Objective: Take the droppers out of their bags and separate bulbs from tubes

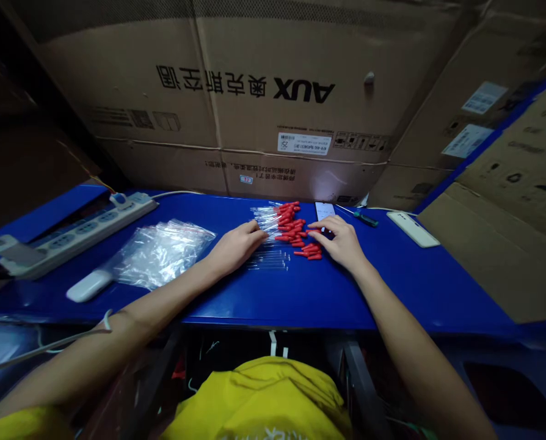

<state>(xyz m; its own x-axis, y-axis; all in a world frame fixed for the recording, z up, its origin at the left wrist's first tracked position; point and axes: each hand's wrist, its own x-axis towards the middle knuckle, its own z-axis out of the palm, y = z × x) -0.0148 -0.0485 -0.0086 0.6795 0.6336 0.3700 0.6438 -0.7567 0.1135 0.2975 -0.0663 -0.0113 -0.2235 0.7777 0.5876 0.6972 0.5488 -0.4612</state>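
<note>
A pile of small red tapered pieces lies on the blue tabletop in front of me, with clear thin rods or tubes along its left side. Several loose thin clear rods are spread nearer to me. My left hand is closed at the left of the pile, its fingertips pressed together among the clear rods; what they grip is too small to make out. On the other side, my right hand pinches one red tapered piece between thumb and finger. More red pieces lie just below those fingertips.
Clear plastic bags and a white rounded case lie left, near a power strip. Behind the right hand are a phone and a screwdriver; a pale phone lies farther right. Cardboard walls the back.
</note>
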